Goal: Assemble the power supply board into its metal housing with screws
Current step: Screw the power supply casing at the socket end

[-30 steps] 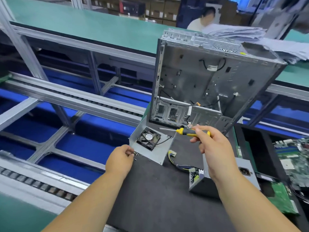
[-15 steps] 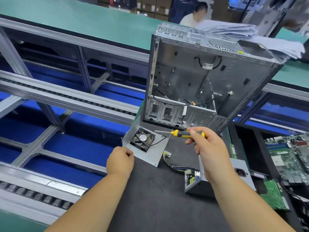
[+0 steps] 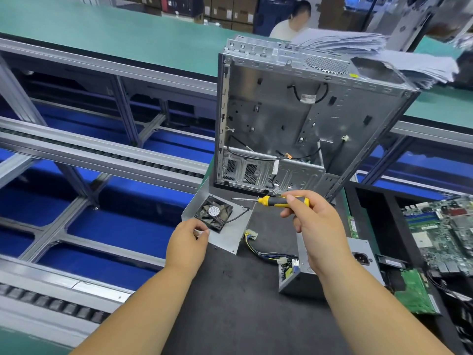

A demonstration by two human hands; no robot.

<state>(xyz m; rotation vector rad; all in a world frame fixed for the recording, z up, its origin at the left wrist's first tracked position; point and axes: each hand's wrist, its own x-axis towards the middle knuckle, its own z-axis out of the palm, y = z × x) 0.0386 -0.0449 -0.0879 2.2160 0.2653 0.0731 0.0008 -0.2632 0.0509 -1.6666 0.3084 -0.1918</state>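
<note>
Screwdriver held ready beside the fan plate

Right hand point(image 3: 317, 226) grips the screwdriver point(image 3: 279, 201); left hand point(image 3: 186, 242), at its 8 o'clock, pinches the fan plate's point(image 3: 230, 239) near corner.

Open PC chassis point(image 3: 302, 119) standing upright on black mat point(image 3: 230, 303); roller conveyor rails point(image 3: 102, 155) left of it, paper stack point(image 3: 384, 55) behind its top, green circuit boards point(image 3: 440, 234) to its right.
</note>
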